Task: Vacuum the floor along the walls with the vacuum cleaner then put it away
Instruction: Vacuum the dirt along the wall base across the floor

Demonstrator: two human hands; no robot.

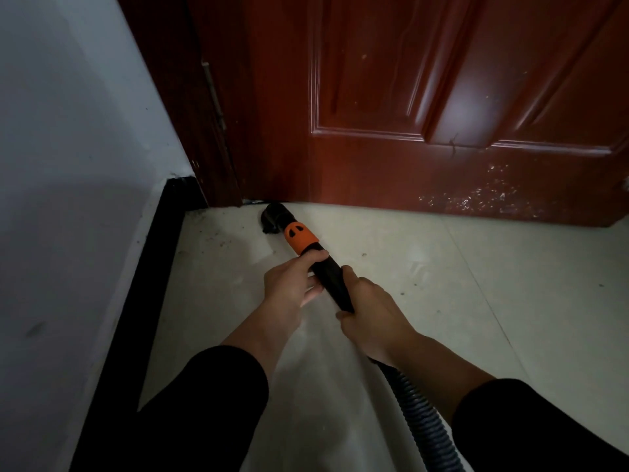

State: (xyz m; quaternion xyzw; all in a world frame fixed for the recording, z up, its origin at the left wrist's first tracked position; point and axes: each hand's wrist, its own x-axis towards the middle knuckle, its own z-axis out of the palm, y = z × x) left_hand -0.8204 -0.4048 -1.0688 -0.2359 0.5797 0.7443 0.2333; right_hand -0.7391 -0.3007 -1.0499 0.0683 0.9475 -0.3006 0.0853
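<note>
2 bare hands grip the black plastic vacuum tube (329,272): the left hand (292,277) curls round it just behind the orange plastic collar (301,238), and the right hand (369,311) wraps it farther back, where the black ribbed hose (422,417) begins. The black nozzle (274,218) rests on the pale tiled floor (442,267) at the foot of the red-brown wooden door (408,97), near the black baseboard (136,301).
</note>
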